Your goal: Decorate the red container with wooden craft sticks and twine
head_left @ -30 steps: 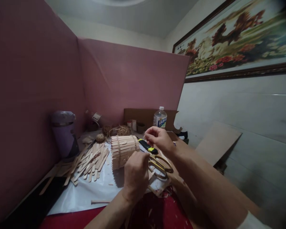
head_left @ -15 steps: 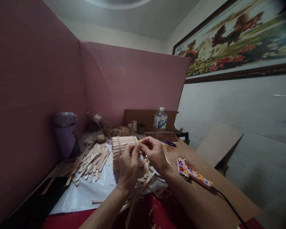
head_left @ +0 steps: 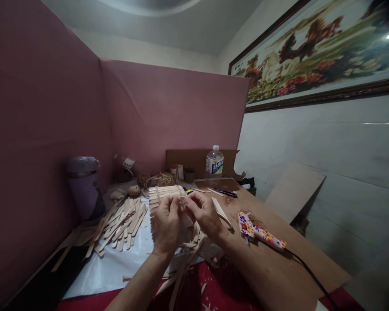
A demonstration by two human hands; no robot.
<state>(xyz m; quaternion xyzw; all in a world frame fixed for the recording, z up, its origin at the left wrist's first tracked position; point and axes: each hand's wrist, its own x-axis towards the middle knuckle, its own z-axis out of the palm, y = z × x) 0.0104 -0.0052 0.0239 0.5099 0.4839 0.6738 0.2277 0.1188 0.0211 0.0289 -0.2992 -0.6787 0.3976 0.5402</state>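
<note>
My left hand (head_left: 167, 222) and my right hand (head_left: 207, 214) meet fingertip to fingertip in front of me, both pinched closed. Whatever small piece sits between their fingers is too small and hidden to name. Just behind and left of the fingertips stands a rounded form made of wooden craft sticks (head_left: 164, 191), banded with twine near its top; my left hand covers part of it. Wood scraps (head_left: 197, 235) lie below and between my wrists. Beside my right wrist shows a curved, shiny rim (head_left: 225, 220), partly hidden, with a pale flat strip (head_left: 218, 207) along it.
Loose craft sticks (head_left: 126, 222) are heaped on a white sheet (head_left: 99, 268) at left. A flower-patterned glue gun (head_left: 262, 235) with a black cord lies at right. Farther back are a dark blue pen-like tool (head_left: 227, 193), a plastic bottle (head_left: 214, 164), twine (head_left: 166, 179) and a purple tumbler (head_left: 86, 190).
The whole view has shifted slightly, so everything sits a little farther left. Both hands stay pinched together, with the right one turned slightly. More of the pale strip and curved rim shows beside it.
</note>
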